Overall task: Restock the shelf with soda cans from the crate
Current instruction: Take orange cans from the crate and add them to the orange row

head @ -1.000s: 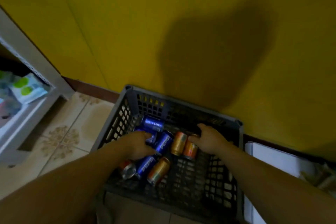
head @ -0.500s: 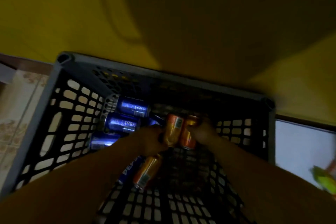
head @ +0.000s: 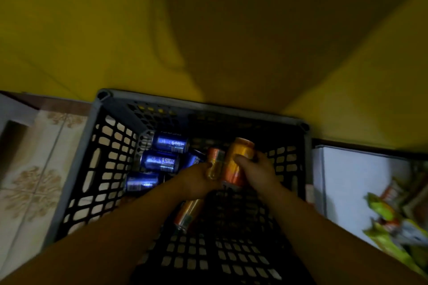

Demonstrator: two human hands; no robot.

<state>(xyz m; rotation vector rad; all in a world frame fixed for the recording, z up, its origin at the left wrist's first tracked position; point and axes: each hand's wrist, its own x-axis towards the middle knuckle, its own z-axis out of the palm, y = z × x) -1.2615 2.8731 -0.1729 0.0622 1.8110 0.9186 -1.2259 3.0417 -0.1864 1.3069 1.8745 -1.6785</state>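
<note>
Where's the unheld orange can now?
Head view: the unheld orange can lies on the crate floor, just below the left hand, right of the blue cans.

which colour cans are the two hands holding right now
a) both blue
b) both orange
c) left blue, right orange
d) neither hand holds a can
b: the left hand grips one orange can and the right hand grips a second orange can, while the blue cans lie untouched at the left of the crate.
</note>
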